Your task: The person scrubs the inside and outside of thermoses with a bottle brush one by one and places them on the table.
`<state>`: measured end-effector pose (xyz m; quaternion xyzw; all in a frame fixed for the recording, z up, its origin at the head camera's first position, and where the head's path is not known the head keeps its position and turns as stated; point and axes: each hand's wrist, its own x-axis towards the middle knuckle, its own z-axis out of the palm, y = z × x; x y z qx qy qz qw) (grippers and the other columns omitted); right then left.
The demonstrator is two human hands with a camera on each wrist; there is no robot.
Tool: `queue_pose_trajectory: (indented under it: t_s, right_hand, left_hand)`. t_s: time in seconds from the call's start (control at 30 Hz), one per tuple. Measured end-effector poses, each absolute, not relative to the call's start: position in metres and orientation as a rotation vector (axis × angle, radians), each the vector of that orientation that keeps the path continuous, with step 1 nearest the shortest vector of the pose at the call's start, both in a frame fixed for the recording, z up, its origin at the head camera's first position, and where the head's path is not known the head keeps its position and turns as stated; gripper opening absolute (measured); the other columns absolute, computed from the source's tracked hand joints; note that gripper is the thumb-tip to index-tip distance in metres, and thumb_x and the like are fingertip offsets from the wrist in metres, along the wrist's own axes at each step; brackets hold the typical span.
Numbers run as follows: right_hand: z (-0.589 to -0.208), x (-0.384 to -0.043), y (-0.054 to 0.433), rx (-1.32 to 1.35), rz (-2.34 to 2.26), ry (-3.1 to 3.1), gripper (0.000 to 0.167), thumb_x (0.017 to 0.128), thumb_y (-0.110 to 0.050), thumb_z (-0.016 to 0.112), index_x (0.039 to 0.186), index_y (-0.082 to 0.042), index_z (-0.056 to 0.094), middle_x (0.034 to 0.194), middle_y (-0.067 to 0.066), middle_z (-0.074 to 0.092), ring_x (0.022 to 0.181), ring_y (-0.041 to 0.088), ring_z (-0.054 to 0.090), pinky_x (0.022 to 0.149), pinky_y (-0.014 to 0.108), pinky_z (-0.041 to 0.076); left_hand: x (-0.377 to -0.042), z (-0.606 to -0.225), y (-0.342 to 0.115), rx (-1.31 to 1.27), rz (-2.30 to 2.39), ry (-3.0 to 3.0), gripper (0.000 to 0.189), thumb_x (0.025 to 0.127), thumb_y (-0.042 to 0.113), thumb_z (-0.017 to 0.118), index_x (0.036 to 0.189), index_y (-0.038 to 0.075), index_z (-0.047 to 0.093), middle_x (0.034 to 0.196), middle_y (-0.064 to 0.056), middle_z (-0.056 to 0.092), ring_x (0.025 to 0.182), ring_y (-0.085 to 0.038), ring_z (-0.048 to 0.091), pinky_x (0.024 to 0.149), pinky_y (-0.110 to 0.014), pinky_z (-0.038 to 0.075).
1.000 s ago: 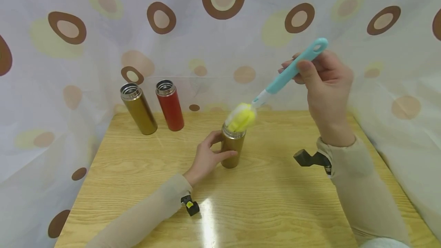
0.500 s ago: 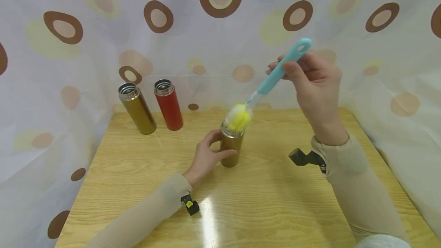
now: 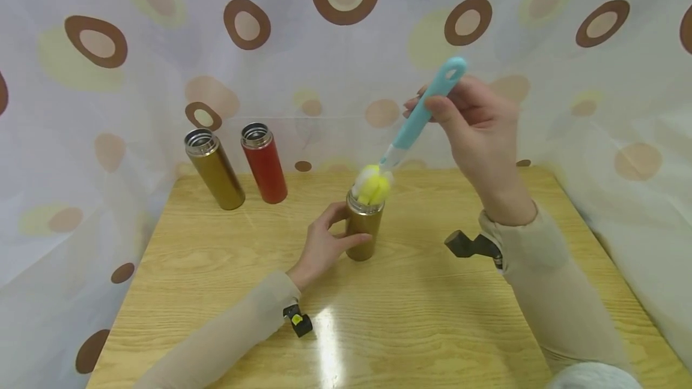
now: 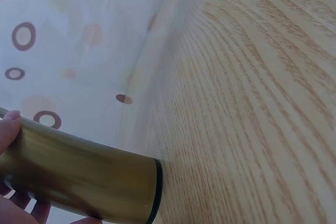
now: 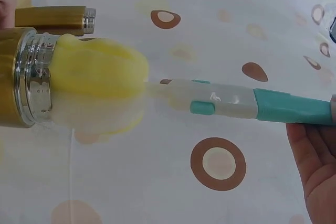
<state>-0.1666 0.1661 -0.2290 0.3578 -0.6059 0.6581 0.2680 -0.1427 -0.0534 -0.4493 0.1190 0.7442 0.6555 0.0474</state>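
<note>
A gold thermos bottle (image 3: 363,227) without a lid stands on the table, and my left hand (image 3: 327,245) grips it round the side. In the left wrist view the gold bottle (image 4: 94,177) meets the wood with its dark base ring. My right hand (image 3: 478,131) pinches the turquoise handle of a bottle brush (image 3: 424,113) between thumb and fingers. The brush slants down to the left. Its yellow and white sponge head (image 3: 374,186) sits at the bottle's mouth; in the right wrist view most of the sponge (image 5: 100,82) bulges outside the threaded neck (image 5: 39,77).
Two more lidless bottles, one gold (image 3: 218,173) and one red (image 3: 266,167), stand at the back left of the wooden table (image 3: 432,317). A white curtain (image 3: 346,77) with brown and yellow rings hangs behind the table and along both sides.
My right hand has swung left with the brush, so the handle stands steeper. The sponge has shifted slightly left over the bottle's mouth. My left hand and the bottle have stayed put.
</note>
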Motion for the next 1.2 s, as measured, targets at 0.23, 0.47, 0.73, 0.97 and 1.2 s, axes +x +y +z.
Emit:
queue_pose_trajectory:
  t_s: [0.23, 0.47, 0.73, 0.97, 1.2]
  right_hand:
    - [-0.231, -0.163, 0.158, 0.965, 1.756, -1.769, 0.021, 0.097, -0.003, 0.072, 0.102, 0.017, 0.069, 0.093, 0.012, 0.076, 0.092, 0.025, 0.078, 0.089, 0.036, 0.062]
    - [-0.234, -0.166, 0.153, 1.012, 1.672, -1.809, 0.030, 0.099, -0.014, 0.071, 0.103, 0.016, 0.068, 0.095, 0.008, 0.078, 0.090, 0.022, 0.077, 0.087, 0.035, 0.062]
    - [-0.243, -0.169, 0.149, 1.029, 1.642, -1.832, 0.032, 0.099, -0.018, 0.071, 0.104, 0.013, 0.069, 0.093, 0.010, 0.077, 0.091, 0.023, 0.076, 0.086, 0.036, 0.062]
    - [-0.253, -0.170, 0.148, 1.028, 1.633, -1.882, 0.034, 0.100, -0.021, 0.069, 0.105, 0.013, 0.068, 0.097, 0.011, 0.077, 0.093, 0.021, 0.076, 0.087, 0.038, 0.062]
    - [-0.261, -0.172, 0.146, 1.054, 1.624, -1.910, 0.035, 0.101, -0.022, 0.068, 0.108, 0.012, 0.068, 0.096, 0.013, 0.077, 0.095, 0.023, 0.077, 0.088, 0.040, 0.062]
  left_hand:
    - [-0.144, -0.449, -0.052, 0.376, 1.992, 2.287, 0.062, 0.084, 0.020, 0.089, 0.139, 0.021, 0.060, 0.140, 0.003, 0.062, 0.133, -0.019, 0.056, 0.100, -0.038, 0.057]
    - [-0.144, -0.448, -0.050, 0.365, 1.990, 2.296, 0.063, 0.085, 0.018, 0.089, 0.140, 0.019, 0.060, 0.140, 0.001, 0.063, 0.132, -0.020, 0.057, 0.100, -0.038, 0.057]
    - [-0.143, -0.448, -0.051, 0.355, 1.990, 2.288, 0.061, 0.086, 0.019, 0.088, 0.140, 0.020, 0.060, 0.140, 0.002, 0.062, 0.132, -0.019, 0.057, 0.100, -0.037, 0.057]
    - [-0.143, -0.450, -0.052, 0.358, 1.989, 2.292, 0.062, 0.085, 0.021, 0.089, 0.140, 0.022, 0.060, 0.141, 0.003, 0.062, 0.133, -0.019, 0.056, 0.101, -0.039, 0.057]
    - [-0.142, -0.450, -0.053, 0.351, 1.981, 2.289, 0.063, 0.086, 0.023, 0.088, 0.141, 0.024, 0.059, 0.142, 0.004, 0.061, 0.134, -0.019, 0.055, 0.102, -0.041, 0.056]
